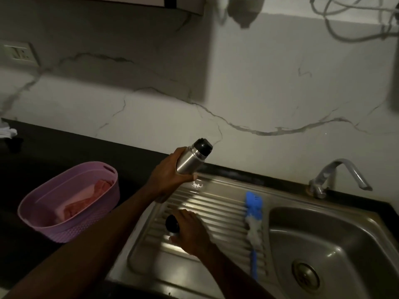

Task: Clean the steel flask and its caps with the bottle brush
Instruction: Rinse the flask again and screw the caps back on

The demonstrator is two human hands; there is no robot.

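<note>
The steel flask (190, 161), black inner cap (202, 145) still on, is tilted in the air above the draining board's far edge, gripped by the left hand (170, 175). The right hand (190, 230) closes around a dark outer cap (172, 223) low over the ribbed draining board (216, 210). The blue bottle brush (253, 225) lies across the ribs beside the sink basin (323, 240), with a purple basket (71, 201) on the dark tabletop (54, 152) to the left.

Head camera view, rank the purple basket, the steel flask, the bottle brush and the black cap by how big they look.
1. purple basket
2. bottle brush
3. steel flask
4. black cap, partly covered by the right hand
</note>
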